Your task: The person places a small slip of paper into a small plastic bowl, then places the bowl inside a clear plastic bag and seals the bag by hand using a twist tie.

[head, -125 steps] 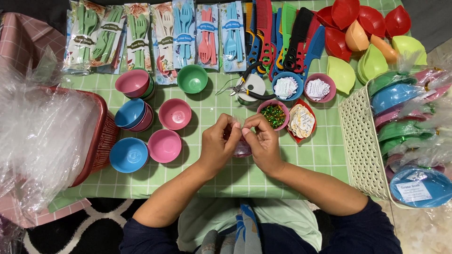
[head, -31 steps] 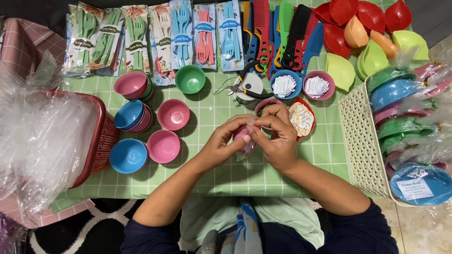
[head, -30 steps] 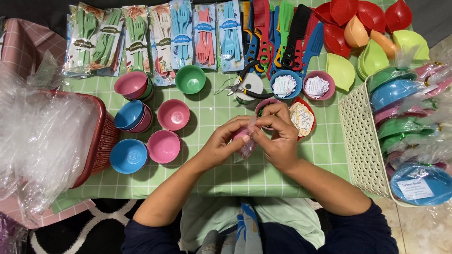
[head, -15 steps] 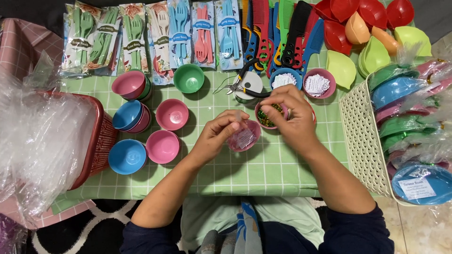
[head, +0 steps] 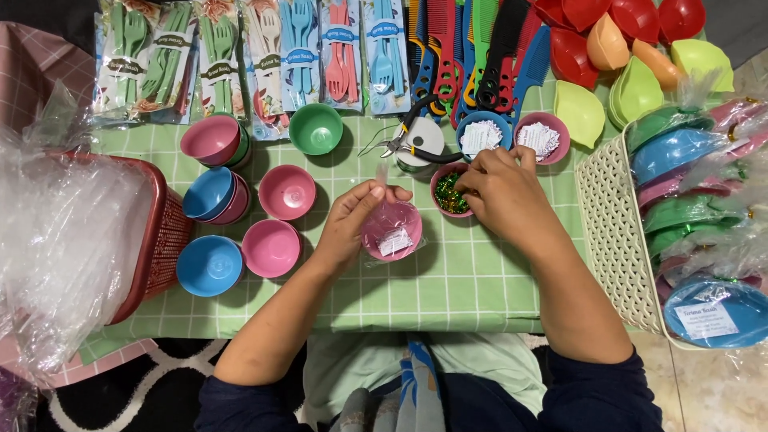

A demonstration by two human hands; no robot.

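Observation:
My left hand (head: 352, 218) pinches the gathered top of a clear plastic bag that wraps a small pink bowl (head: 392, 230) with a white paper slip inside it. The wrapped bowl rests on the green checked tablecloth (head: 472, 280). To its right, my right hand (head: 506, 192) reaches with its fingertips into a small pink bowl of green and gold twist ties (head: 448, 192). I cannot see whether the fingers hold a tie.
Loose pink, blue and green bowls (head: 272, 192) stand to the left. A red basket (head: 164, 232) of clear bags sits far left. Pliers (head: 412, 140), two bowls of white slips (head: 480, 136), packed cutlery and combs line the back. A cream basket (head: 612, 232) holds wrapped bowls on the right.
Earlier both hands worked together at the bag's top. Now my right hand has left the bag and moved up right into the tie bowl, while my left hand alone holds the bag.

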